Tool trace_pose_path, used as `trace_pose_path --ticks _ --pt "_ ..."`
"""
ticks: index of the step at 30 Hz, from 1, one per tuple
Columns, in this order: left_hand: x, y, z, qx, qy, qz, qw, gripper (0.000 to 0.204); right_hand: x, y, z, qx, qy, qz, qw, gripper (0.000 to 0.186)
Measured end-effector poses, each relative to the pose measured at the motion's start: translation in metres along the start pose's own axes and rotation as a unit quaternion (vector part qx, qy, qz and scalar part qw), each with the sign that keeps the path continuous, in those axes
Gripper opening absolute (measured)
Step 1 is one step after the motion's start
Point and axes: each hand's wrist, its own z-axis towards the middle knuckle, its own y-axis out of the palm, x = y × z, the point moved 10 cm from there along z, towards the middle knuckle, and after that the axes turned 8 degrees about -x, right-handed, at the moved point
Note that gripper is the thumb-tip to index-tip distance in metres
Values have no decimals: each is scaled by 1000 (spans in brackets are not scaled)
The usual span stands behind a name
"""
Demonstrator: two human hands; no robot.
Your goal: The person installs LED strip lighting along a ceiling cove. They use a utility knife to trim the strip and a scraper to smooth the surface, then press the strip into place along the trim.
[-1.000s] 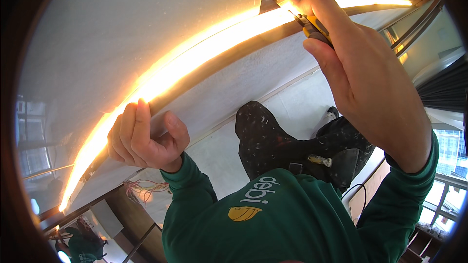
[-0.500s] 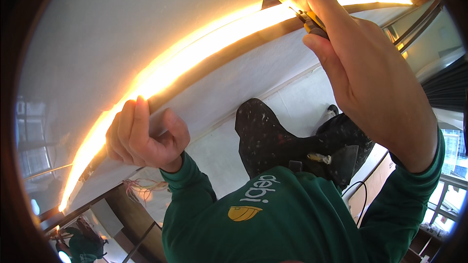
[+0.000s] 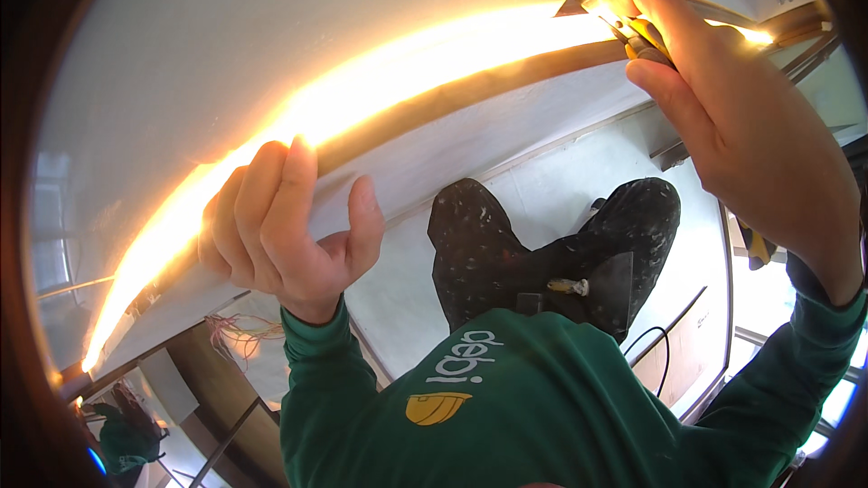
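Observation:
My right hand (image 3: pixel 723 117) grips a yellow-and-black hand tool (image 3: pixel 647 42) at the upper right; a flat metal piece at its tip (image 3: pixel 576 0) meets a brightly glowing light strip (image 3: pixel 434 41). This long strip runs in a brown-edged channel (image 3: pixel 434 101) along a pale, glossy panel (image 3: pixel 181 63). On the left, my left hand (image 3: pixel 289 226) rests its bent fingertips on the channel's edge, thumb held apart. Glare hides exactly what those fingertips touch.
My paint-spotted dark knees (image 3: pixel 646 208) are below, a pale-handled tool (image 3: pixel 568 286) at the trousers. Loose wires (image 3: pixel 240 330) hang at lower left, near a person in green (image 3: pixel 127 438). A black cable (image 3: pixel 660 343) and another yellow-and-black tool (image 3: pixel 758 242) show at right.
The view has shifted. Both hands appear higher and farther right, the right still gripping its tool, the left still at the channel. My right knee now shows more fully.

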Motion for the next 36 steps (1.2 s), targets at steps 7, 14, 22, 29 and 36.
trace_pose_path --ticks 7,14,22,29,36 --pt "0 1 1 20 7 -17 1000 39 3 13 1 -34 48 -15 998 35" --pt "3 -3 6 42 22 -11 999 37 -1 4 -26 -54 44 134 988 30" --pt "5 -3 1 52 16 -5 999 37 81 -2 -254 154 162 315 922 48" --pt "0 -8 -5 25 -28 -25 999 35 191 170 -351 259 236 574 740 55" --pt "64 -16 22 155 55 -179 970 26 248 219 -354 237 309 609 691 49"
